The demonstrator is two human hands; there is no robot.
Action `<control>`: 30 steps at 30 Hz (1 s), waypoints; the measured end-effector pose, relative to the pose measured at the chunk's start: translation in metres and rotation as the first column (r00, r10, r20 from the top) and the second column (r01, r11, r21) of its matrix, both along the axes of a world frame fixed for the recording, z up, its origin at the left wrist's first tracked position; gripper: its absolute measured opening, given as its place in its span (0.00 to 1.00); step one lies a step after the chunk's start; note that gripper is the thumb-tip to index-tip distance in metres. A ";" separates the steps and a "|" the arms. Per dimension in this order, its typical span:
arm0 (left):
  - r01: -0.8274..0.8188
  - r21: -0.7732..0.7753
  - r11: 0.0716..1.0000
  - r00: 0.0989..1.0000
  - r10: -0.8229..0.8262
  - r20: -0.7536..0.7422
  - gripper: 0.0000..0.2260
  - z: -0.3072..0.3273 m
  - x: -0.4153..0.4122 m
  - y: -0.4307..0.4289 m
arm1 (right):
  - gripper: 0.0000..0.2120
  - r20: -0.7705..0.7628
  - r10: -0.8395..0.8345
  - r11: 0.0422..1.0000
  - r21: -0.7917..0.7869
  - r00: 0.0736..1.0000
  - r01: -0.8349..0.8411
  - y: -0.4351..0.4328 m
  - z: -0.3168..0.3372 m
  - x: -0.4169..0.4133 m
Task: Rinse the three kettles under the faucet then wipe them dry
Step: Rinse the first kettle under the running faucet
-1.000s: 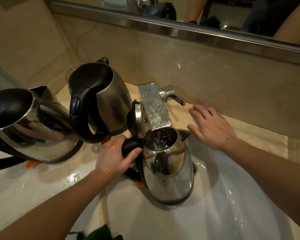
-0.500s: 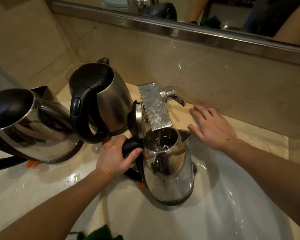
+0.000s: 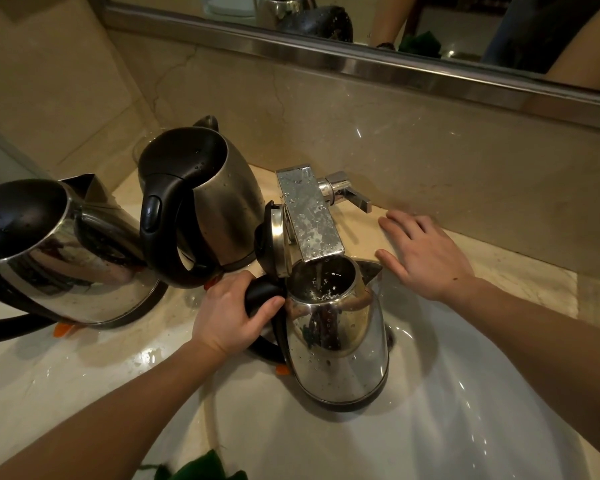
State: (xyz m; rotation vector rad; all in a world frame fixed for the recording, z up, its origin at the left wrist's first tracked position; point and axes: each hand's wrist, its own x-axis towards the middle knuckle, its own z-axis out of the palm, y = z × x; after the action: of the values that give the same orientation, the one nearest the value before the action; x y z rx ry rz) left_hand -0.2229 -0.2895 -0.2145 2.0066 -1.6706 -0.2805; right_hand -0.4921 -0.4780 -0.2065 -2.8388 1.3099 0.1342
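Your left hand (image 3: 227, 315) grips the black handle of the open kettle (image 3: 340, 341), which stands upright in the white sink (image 3: 464, 427) with its lid (image 3: 274, 237) flipped up and its mouth directly beneath the faucet (image 3: 309, 216). Your right hand (image 3: 426, 254) lies open, fingers straight and palm down, on the tabletop (image 3: 533, 289) just right of the faucet. The other two, a brushed kettle (image 3: 215, 209) and a mirror-bright kettle (image 3: 59, 258), sit with lids shut on the wet tabletop to the left — a green cloth (image 3: 201, 471) peeks in at the bottom edge.
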 end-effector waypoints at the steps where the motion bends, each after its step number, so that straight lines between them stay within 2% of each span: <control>1: -0.001 -0.001 1.000 1.000 0.001 0.001 0.35 0.000 0.000 0.000 | 0.30 0.003 0.000 1.000 0.001 1.000 0.000 0.000 0.000 0.000; 30: 0.005 -0.015 1.000 1.000 -0.005 -0.001 0.36 0.001 -0.001 0.000 | 0.31 -0.004 -0.005 1.000 -0.001 1.000 0.005 0.000 0.000 0.000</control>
State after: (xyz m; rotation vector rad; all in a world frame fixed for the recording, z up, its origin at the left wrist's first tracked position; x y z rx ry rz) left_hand -0.2239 -0.2894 -0.2138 1.9918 -1.6722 -0.2705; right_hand -0.4920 -0.4778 -0.2064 -2.8375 1.3177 0.1387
